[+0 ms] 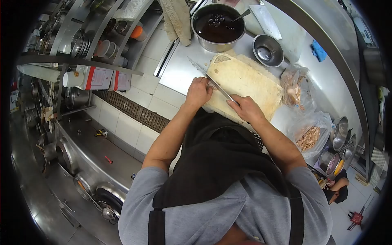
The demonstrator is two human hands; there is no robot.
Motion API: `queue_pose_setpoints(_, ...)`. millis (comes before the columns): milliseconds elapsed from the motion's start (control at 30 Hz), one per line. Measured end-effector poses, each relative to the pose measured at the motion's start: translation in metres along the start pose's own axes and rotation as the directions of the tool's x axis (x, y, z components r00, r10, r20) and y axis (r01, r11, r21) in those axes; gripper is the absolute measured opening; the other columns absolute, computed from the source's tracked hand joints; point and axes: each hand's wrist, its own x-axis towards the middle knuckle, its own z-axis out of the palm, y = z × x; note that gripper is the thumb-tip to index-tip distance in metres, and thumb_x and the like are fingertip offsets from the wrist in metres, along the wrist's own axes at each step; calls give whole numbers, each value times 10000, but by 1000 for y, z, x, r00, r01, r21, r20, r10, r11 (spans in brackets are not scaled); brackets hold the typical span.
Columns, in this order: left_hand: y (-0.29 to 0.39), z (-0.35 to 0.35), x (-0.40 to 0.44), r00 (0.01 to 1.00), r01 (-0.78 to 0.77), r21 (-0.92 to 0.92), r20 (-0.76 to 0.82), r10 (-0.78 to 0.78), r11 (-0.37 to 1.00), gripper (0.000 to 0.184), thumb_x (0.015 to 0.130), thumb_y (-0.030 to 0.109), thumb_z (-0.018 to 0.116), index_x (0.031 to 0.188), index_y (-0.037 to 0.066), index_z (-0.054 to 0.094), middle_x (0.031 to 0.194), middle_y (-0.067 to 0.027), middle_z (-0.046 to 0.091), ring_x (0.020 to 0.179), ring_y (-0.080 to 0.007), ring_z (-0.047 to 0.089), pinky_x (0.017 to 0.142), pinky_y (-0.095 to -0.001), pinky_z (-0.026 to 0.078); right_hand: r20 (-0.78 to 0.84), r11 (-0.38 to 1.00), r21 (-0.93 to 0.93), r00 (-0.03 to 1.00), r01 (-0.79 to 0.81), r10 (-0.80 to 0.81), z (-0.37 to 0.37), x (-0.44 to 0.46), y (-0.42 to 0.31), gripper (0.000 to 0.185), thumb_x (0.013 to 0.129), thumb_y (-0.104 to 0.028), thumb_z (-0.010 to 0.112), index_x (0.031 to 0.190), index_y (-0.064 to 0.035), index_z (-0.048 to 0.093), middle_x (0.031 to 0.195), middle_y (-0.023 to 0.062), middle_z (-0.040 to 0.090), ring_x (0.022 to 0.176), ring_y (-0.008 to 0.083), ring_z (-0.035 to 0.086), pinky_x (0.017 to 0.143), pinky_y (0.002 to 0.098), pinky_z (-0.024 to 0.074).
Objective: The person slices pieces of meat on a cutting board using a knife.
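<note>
Note fingers of the right hand [247, 109] wrapped around the handle of the knife [219, 87], held diagonally over the left edge of the cutting board [249, 83]. Note fingers of the left hand [199, 93] curled close beside the blade; cannot tell whether grasping anything. Beware of a possible cut from sideways blade drift, or board shift from uneven edge pressure.

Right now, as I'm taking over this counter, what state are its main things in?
Long knife: held in the right hand.
Right hand: closed around the knife.
Left hand: curled, beside the knife.
Cutting board: flat, stained.
Large pot: uncovered, holding dark liquid.
Small saucepan: uncovered.
Cleaver: lying down, unheld.
Nearer plastic bag: holding chopped pieces.
Farther plastic bag: bunched, contents unclear.
</note>
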Motion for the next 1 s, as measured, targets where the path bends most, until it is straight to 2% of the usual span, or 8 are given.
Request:
queue_pose_setpoints(67, 4, 2, -1, 999, -33, 23, -12, 34, 999, 288, 797, 109, 705, 1061, -5, 677, 982, -209, 688, 971, -395, 619, 881, -468, 520, -31, 999, -10, 999, 40, -40, 4, -2, 3, 330, 1005, -335, 589, 1014, -17, 676, 760, 271, 661, 767, 471, 649, 716, 526, 515)
queue_pose_setpoints(267, -5, 4, 7, 999, -51, 44, 2, 51, 998, 269, 797, 100, 699, 1038, -19, 678, 975, -205, 686, 965, -393, 616, 880, -468, 520, -112, 989, -47, 983, 142, -146, 28, 43, 7, 313, 1004, -339, 590, 1019, -38, 677, 762, 264, 664, 760, 466, 648, 703, 530, 507)
queue_pose_setpoints(400, 0, 2, 3, 997, -48, 35, -51, 50, 998, 263, 791, 103, 695, 1000, -56, 678, 1013, -220, 672, 988, -389, 613, 888, -460, 519, -161, 993, 8, 980, 121, -118, 20, 41, 6, 315, 1002, -349, 595, 1026, -46, 679, 763, 254, 667, 760, 465, 649, 698, 525, 506)
queue_pose_setpoints(467, 0, -2, -2, 997, -54, 35, -53, 55, 998, 269, 800, 103, 673, 1010, -64, 682, 1039, -227, 672, 1017, -391, 614, 911, -458, 521, -122, 999, 32, 992, 13, -9, 11, 32, -1, 320, 1001, -360, 601, 1036, -53, 681, 770, 247, 670, 758, 461, 649, 693, 514, 505)
queue_pose_setpoints(667, -9, -5, -1, 998, 37, 22, -45, -35, 999, 190, 810, 92, 650, 952, -28, 694, 961, -213, 691, 950, -385, 639, 866, -461, 545, -49, 998, 50, 998, 37, -34, -4, 11, -14, 322, 1003, -360, 599, 1037, -50, 681, 754, 252, 659, 751, 462, 643, 691, 513, 500)
queue_pose_setpoints(767, -12, 0, 3, 1000, -14, 41, -28, 15, 999, 122, 815, 70, 665, 905, 0, 707, 911, -175, 702, 908, -374, 643, 834, -469, 537, -71, 993, -17, 991, 115, -116, 12, 17, 7, 319, 1001, -352, 599, 1035, -46, 680, 745, 264, 650, 751, 464, 643, 693, 525, 498)
queue_pose_setpoints(1000, -14, 5, 6, 999, -10, 65, -44, 13, 998, 82, 815, 38, 651, 867, -1, 702, 871, -172, 701, 872, -374, 642, 812, -460, 540, -36, 997, 27, 997, 70, -69, 17, 27, 1, 319, 1003, -337, 586, 1055, -34, 670, 755, 281, 651, 759, 481, 642, 705, 542, 503)
